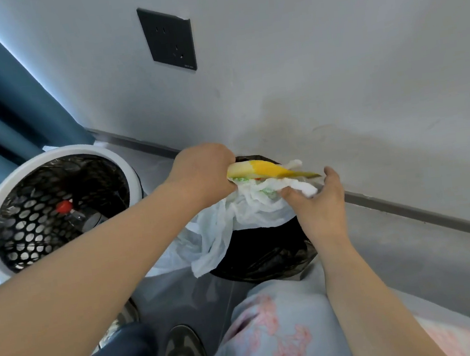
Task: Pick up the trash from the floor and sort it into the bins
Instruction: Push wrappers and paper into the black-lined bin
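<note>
Both hands (204, 172) (318, 200) hold tissues (249, 208) over black bin (266, 253).

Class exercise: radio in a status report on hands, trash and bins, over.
Left hand shut on yellow peel and white tissue. Right hand pinching tissue. Both over black-bagged bin. White mesh bin beside holds bottle. Nothing blocking.
</note>
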Available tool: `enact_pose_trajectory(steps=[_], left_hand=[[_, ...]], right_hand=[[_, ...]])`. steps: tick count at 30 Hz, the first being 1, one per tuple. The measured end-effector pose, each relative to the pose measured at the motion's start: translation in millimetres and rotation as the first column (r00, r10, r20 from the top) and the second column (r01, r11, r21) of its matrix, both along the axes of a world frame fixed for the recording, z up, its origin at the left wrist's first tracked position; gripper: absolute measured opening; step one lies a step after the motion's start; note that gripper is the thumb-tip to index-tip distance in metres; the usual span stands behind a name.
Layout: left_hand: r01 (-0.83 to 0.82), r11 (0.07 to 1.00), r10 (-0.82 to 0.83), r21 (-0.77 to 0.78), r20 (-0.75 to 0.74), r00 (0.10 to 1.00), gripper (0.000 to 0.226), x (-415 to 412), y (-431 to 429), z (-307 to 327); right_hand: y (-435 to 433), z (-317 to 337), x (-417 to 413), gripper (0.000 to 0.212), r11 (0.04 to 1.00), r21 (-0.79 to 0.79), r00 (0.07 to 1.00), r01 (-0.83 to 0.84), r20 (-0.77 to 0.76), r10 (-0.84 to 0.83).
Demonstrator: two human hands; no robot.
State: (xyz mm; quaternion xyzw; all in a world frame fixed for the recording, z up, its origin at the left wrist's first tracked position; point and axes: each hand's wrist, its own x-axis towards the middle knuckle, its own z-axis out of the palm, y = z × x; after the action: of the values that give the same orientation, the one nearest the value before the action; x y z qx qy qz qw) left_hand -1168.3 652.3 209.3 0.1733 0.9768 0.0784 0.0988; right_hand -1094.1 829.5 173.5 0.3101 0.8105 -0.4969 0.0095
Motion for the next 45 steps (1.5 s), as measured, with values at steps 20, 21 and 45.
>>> enact_pose_trajectory(steps=[20, 21, 45], left_hand=[[-0.360, 0.769, 0.259, 0.528, 0.258, 0.931, 0.036, 5, -9, 42], [-0.354, 0.772, 0.233, 0.527, 0.284, 0.930, 0.034, 5, -9, 45], [-0.330, 0.861, 0.329, 0.386, 0.071, 0.942, 0.048, 2, -9, 15]], right_hand=[[-12, 15, -7, 0.028, 0.887, -0.461, 0.966, -0.038, -0.246, -0.086], [-10, 13, -9, 0.045, 0.878, -0.478, 0.966, -0.013, -0.233, -0.113], [22, 68, -36, 0.019, 0.999, -0.047, 0.880, -0.001, -0.475, -0.022]])
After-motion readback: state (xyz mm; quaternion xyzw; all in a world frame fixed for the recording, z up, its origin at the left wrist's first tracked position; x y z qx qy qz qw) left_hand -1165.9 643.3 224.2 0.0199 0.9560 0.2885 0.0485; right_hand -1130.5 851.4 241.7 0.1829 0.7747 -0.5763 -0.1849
